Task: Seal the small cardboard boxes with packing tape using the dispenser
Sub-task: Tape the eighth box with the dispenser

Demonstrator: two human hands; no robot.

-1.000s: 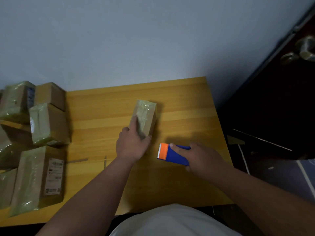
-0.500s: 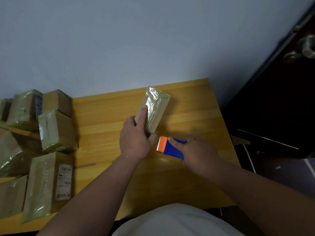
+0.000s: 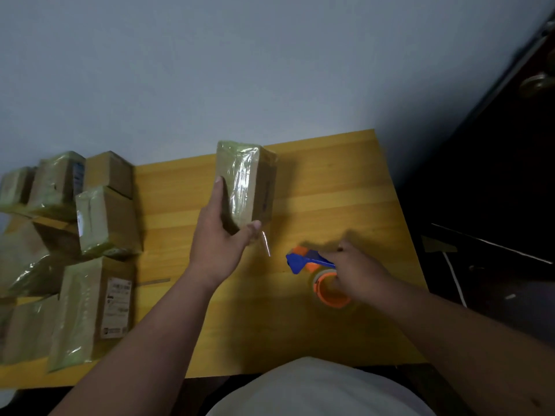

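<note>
My left hand (image 3: 220,244) grips the near end of a small cardboard box (image 3: 246,184) wrapped in shiny clear tape, holding it lifted and tilted above the wooden table (image 3: 330,190). A loose strip of tape (image 3: 265,243) hangs from the box's near end. To the right, my right hand (image 3: 357,270) holds the blue and orange tape dispenser (image 3: 312,264) with its tape roll (image 3: 330,291), low over the table and apart from the box.
Several taped cardboard boxes (image 3: 102,220) are piled at the table's left end, one with a white label (image 3: 118,307). A pale wall rises behind the table. A dark door (image 3: 510,145) with a round knob stands to the right.
My left hand has raised the box higher and tipped it up on end. My right hand has pulled the dispenser away to the right, and a tape strip now dangles from the box.
</note>
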